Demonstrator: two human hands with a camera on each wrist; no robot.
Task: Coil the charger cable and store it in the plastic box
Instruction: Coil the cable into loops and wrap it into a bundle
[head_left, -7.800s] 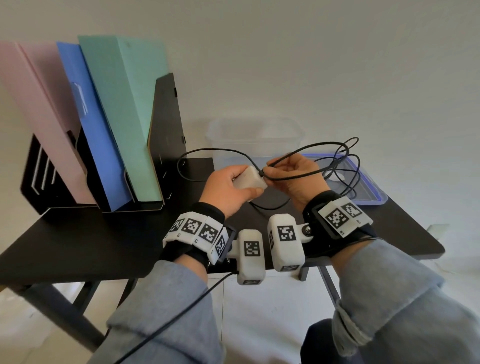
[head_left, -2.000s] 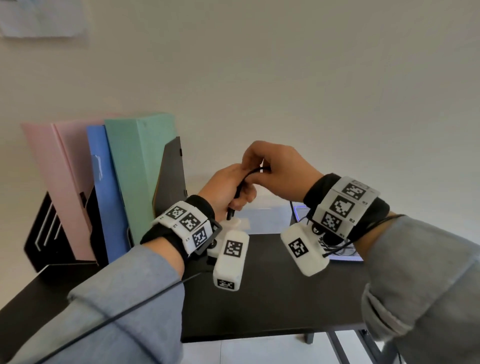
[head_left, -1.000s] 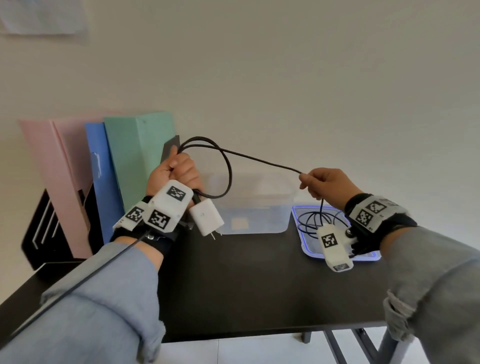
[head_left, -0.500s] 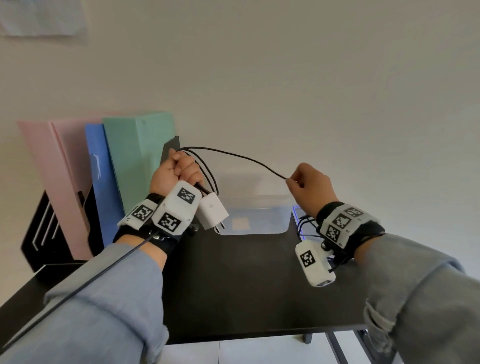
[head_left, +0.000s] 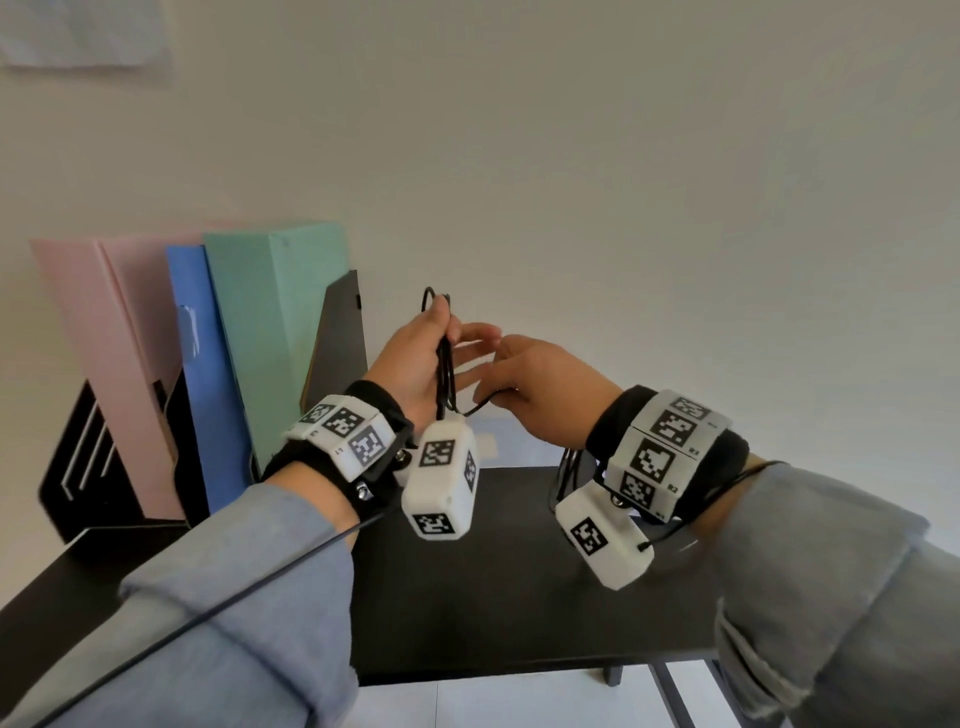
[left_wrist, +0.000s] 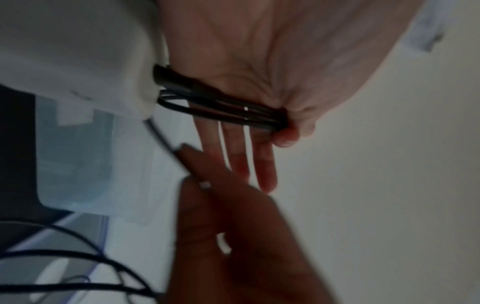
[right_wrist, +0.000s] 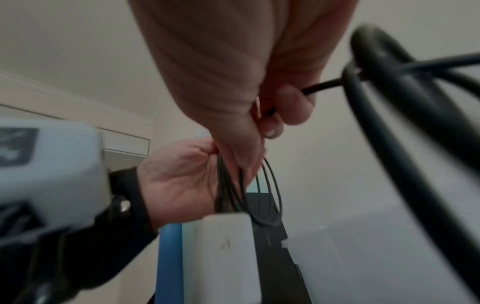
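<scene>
Head view: left hand (head_left: 415, 358) raised above the bench (head_left: 509, 571), thumb clamping several loops of charger cable (head_left: 444, 364) against the palm, other fingers straight. White charger block (right_wrist: 228, 255) hangs just below that grip. Right hand (head_left: 540, 395) touching-close beside it, fingers pinched on the next run of cable; the slack trails down behind the right wrist. Plastic box (right_wrist: 376, 257) sits beyond and below both grips. Judgement: cable thin, limp, springy, so loops may splay if the thumb lifts. Block carries the weight. Best held across the gathered strands near the block.
</scene>
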